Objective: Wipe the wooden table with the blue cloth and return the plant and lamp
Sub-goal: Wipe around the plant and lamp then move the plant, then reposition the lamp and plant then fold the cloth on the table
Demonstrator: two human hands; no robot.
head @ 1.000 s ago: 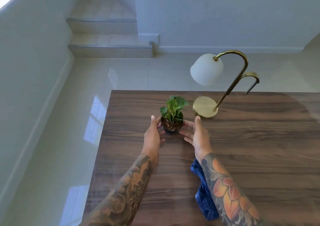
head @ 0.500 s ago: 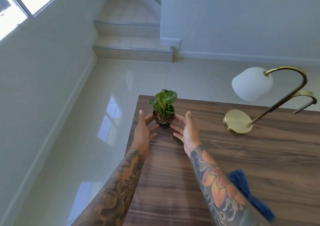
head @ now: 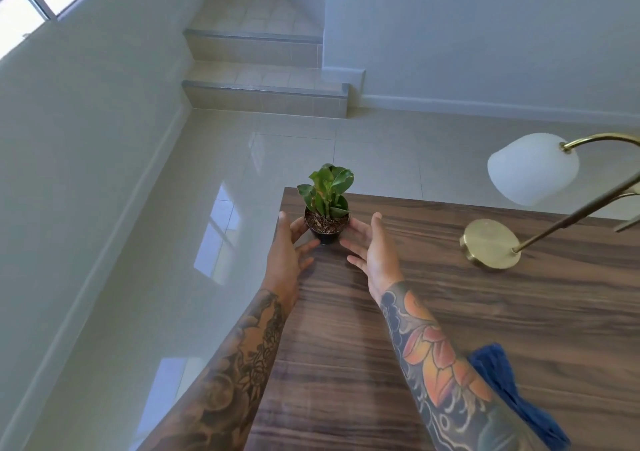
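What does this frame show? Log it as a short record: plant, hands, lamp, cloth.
plant: small potted plant upright at the far left corner of the wooden table
left hand: fingers straight, against the pot's left side
right hand: fingers straight, at the pot's right side
lamp: brass base on the table, white shade
blue cloth: crumpled, near right forearm

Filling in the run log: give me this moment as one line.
plant: far left table corner | left hand, right hand: flank pot, fingers straight | lamp: back | cloth: near right
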